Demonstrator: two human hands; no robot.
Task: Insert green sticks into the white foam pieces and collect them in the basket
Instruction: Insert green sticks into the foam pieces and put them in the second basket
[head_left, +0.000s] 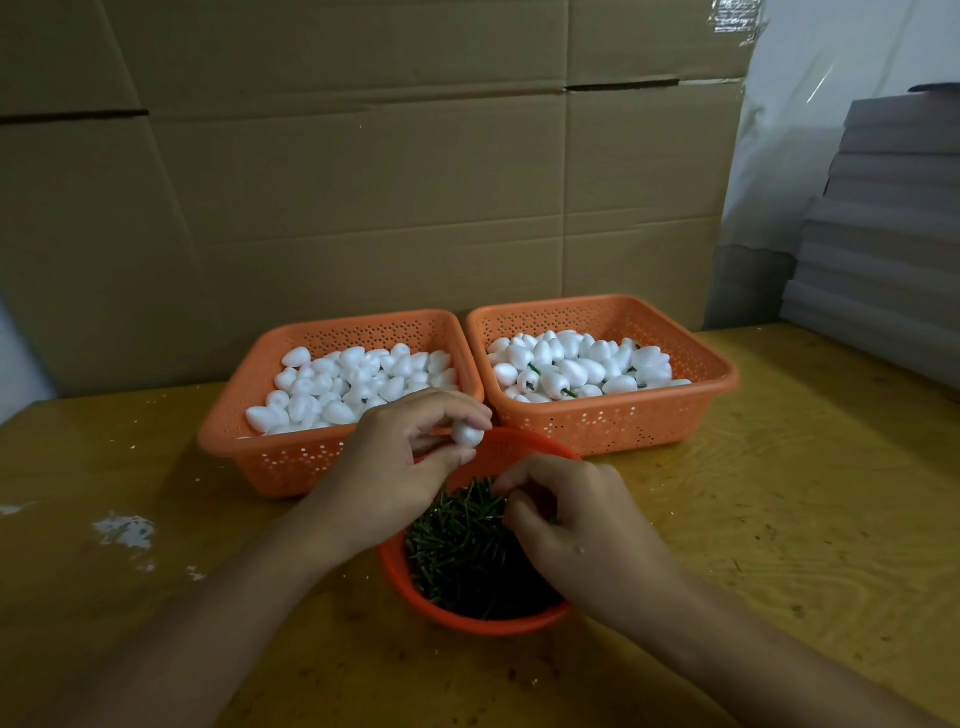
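Head view of a stick-and-foam assembly station. On the yellow worktop (779, 467) stand two orange baskets side by side at the far edge: the left basket (291, 467) holds plain white foam pieces (343, 384), while the right basket (623, 421) holds foam pieces with green stems already showing among them (566, 371). Near the person sits a round orange bowl (467, 618) heaped with green sticks (467, 545).

The left hand (400, 457) pinches a single foam piece (467, 432) between thumb and fingertips, held just above the far rim of the bowl. The right hand (571, 519) rests over the sticks with its fingers curled down into the heap; whether a stick is already pinched between them cannot be told, as the fingertips hide it.

Step in hand, by judgement: selecting one stick for the foam piece now held. The next move calls for lifting a single stick clear of the tangle, aligning its end with the foam piece, and pushing it in straight while the left hand holds firm. The finished piece would then go to the right basket.
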